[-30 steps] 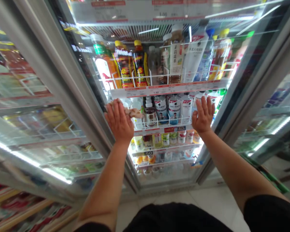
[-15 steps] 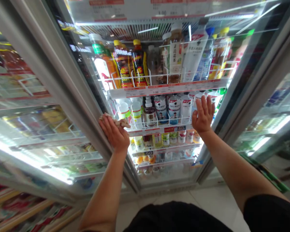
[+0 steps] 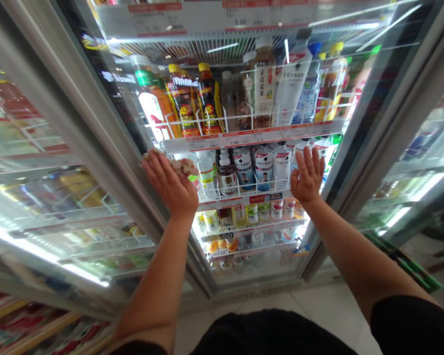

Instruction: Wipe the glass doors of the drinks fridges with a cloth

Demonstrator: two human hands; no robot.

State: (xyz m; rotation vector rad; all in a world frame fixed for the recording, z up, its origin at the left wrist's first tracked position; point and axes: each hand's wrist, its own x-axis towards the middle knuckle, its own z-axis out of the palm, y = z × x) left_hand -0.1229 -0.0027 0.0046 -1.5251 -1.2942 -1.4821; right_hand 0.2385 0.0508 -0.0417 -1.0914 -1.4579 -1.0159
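Observation:
My left hand [image 3: 173, 190] lies over a crumpled light-coloured cloth [image 3: 186, 166], pressing it to the glass door [image 3: 249, 276] of a lit drinks cooler, close to the door's left frame. The fingers stretch up and to the left, and folds of cloth stick out past them. Against the right part of the same pane rests my right hand [image 3: 307, 178], palm to the glass, fingers spread, with nothing in it. Behind the glass, bottles [image 3: 263, 165] stand between the two hands on a wire shelf.
Metal door frames [image 3: 107, 138] run down both sides of the pane. Taller bottles [image 3: 209, 98] fill the upper shelf, and small cups [image 3: 252, 213] sit lower down. More glass doors flank this one. Packaged goods [image 3: 25, 323] are at lower left; pale floor tiles [image 3: 266, 308] show below.
My left hand and the cloth have slid a little up and to the left across the glass. The right hand keeps its place on the pane; the view has shifted slightly.

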